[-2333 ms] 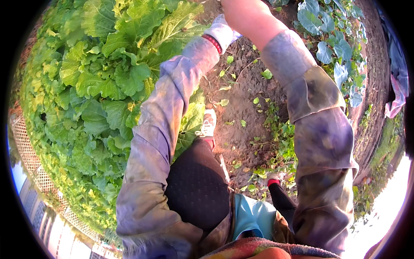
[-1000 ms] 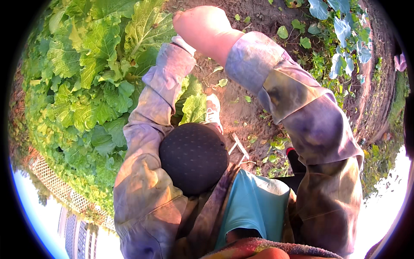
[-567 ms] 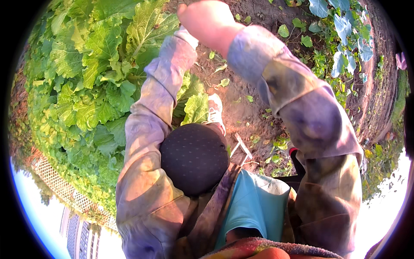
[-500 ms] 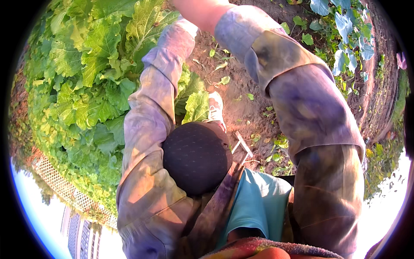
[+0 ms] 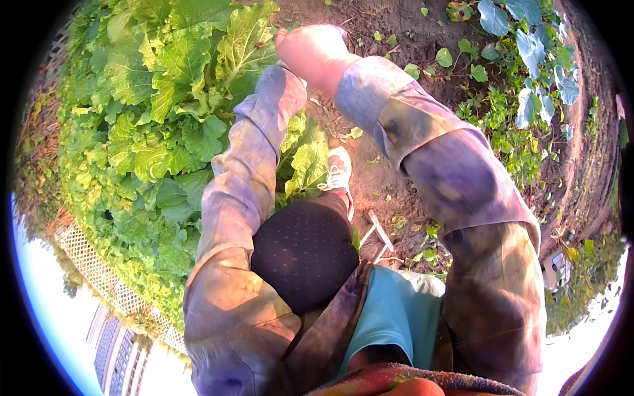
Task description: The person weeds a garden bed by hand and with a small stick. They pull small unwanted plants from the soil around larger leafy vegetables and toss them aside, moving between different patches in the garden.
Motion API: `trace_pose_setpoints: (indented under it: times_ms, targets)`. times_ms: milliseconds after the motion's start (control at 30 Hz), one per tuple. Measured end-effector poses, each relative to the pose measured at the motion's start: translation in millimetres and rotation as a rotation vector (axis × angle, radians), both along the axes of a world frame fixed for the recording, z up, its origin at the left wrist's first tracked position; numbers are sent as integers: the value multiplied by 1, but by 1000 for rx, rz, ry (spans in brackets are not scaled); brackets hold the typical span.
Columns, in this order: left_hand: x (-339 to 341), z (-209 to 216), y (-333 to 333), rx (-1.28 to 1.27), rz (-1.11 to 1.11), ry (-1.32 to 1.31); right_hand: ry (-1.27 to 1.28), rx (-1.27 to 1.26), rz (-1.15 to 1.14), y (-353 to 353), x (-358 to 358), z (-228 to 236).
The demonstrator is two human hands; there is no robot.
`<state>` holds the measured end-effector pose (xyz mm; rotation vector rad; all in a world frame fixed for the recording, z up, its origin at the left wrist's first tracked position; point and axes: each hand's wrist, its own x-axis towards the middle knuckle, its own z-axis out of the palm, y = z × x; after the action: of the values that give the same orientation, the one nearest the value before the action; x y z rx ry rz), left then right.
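At twelve o'clock the person's right hand [image 5: 314,54] shows its back, bare and bent at the wrist; its fingers are mostly hidden, so how far open it is, and whether it has hold of anything, cannot be told. The left hand is out of sight beyond it, its grip likewise unknown, while the left sleeve [image 5: 241,168] reaches up toward eleven o'clock. Just beside the right hand, at eleven o'clock, stands a broad yellow-green leaf [image 5: 246,45]; whether they touch is unclear. It belongs to the dense leafy greens [image 5: 142,148] filling nine to eleven o'clock. Blue-green plants [image 5: 530,51] grow at two o'clock, across bare soil [image 5: 396,18]. Near the centre is a pale laced shoe [image 5: 339,170], with a dark dotted trouser knee [image 5: 304,257] at six o'clock and turquoise cloth [image 5: 389,313] at five. A lattice fence [image 5: 89,261] curves past eight o'clock.
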<state>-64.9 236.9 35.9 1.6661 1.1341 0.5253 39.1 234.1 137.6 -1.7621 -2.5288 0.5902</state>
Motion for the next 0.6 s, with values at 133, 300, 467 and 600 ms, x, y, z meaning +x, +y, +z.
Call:
trace_pose_setpoints:
  times_ms: [133,300,467,600]
  targets:
    - [32,-6,24,-122,94,-159,-35,-125,-143,14,33,54]
    - [19,-28,58,-275,180,-183,284,253,-381,-51,82,73]
    - [25,-51,78,-267,150,-306,797,84,-872,-222,162,14]
    - [0,-93,80,-240,-312,-175,642,-174,-1207,-392,189,-31]
